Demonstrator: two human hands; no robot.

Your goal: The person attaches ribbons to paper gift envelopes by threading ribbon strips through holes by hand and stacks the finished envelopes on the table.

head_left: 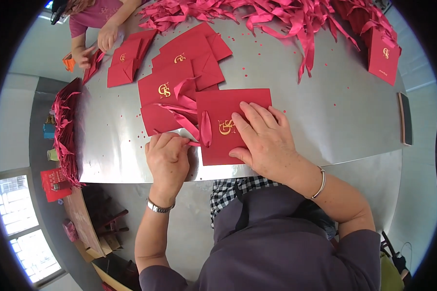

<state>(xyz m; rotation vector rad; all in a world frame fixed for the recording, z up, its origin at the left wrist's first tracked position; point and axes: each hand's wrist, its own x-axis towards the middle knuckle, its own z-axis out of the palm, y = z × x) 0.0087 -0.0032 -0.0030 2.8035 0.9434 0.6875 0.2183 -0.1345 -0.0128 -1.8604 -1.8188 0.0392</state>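
Observation:
A flat red paper gift bag with a gold emblem lies at the table's near edge. My right hand rests on it, fingers stretched out and pressing it down. At the bag's left side my left hand is closed in a pinch on a pink ribbon. The ribbon loops over the bag's left edge. Just beyond my left hand, more red bags overlap, with loose ribbon ends across the closest one.
Heaps of pink ribbon cover the table's far side. Bag stacks line the left edge and far right. A phone lies at the right edge. Across the table, a person's hands handle red bags. Small red dots dot the metal tabletop.

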